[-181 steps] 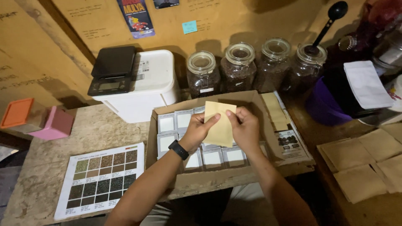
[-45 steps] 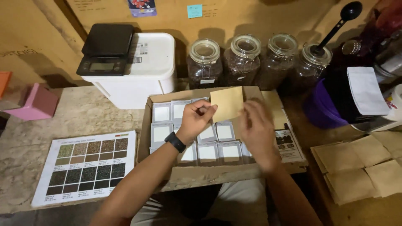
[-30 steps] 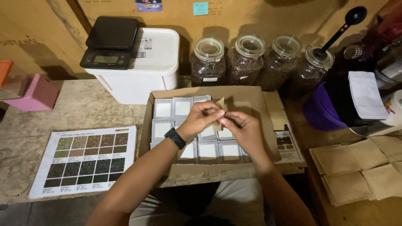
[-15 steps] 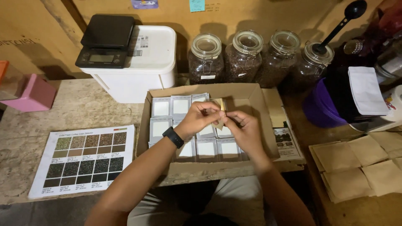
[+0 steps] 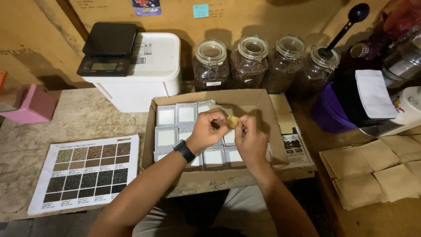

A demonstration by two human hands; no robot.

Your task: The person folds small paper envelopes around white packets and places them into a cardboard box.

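Brown cardboard sheeting lines the wall (image 5: 272, 17) behind a worn, pale wooden surface (image 5: 79, 118), which stretches well to the left of the fingers. On it, up and to the left of the fingers, stands a white lidded tub (image 5: 149, 70) with a black digital scale (image 5: 108, 48) on top. Directly below the fingers sits an open cardboard box (image 5: 258, 101), its floor packed with rows of small white-faced packets (image 5: 166, 116). Far to the lower left of the fingers lies a printed colour chart (image 5: 85, 171) of dark and tan squares. Beyond the fingers, against the wall, four glass jars (image 5: 252, 63) of dark beans stand in a row; the rightmost has a black scoop (image 5: 346, 26) sticking out of it. To the right of the fingers is a purple container (image 5: 326, 112), with a white bag (image 5: 375, 94) just past it. Lower right of the fingers, a spread of flat brown paper pouches (image 5: 372, 171) overlaps on a darker board. A pink block (image 5: 33, 103) rests far to the left.

The left hand (image 5: 206, 131), a black watch (image 5: 184, 150) on its wrist, and the right hand (image 5: 251, 140) meet over the middle of the box. Both sets of fingers are pinched closed on a small folded tan paper pouch (image 5: 233, 121), which is held between the two hands just above the white packets, mostly hidden by the fingers.
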